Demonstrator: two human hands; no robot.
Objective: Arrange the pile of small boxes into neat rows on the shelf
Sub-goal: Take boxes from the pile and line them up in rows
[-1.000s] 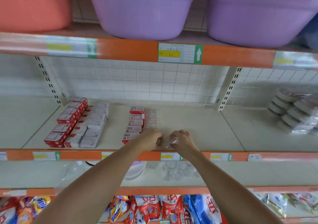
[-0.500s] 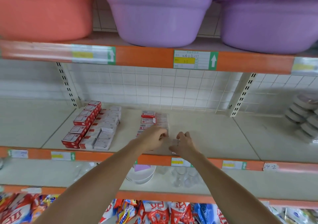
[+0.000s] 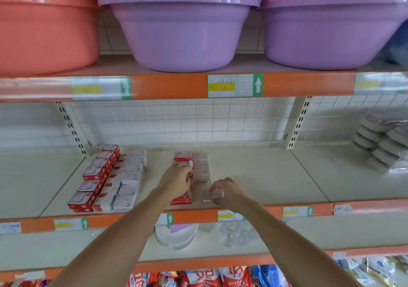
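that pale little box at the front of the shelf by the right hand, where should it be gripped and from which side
Grip the pale box across its two long side faces, coming from above and the front edge. It lies flat with its top free, and the right hand already curls over it so; the row behind blocks the back.

From my feed I see two bare forearms reaching up from the bottom edge, with no sleeve, glove, watch or band on either. The left hand (image 3: 177,182) and right hand (image 3: 228,193) are bare as well, and the fingers (image 3: 217,184) carry no rings that I can make out.
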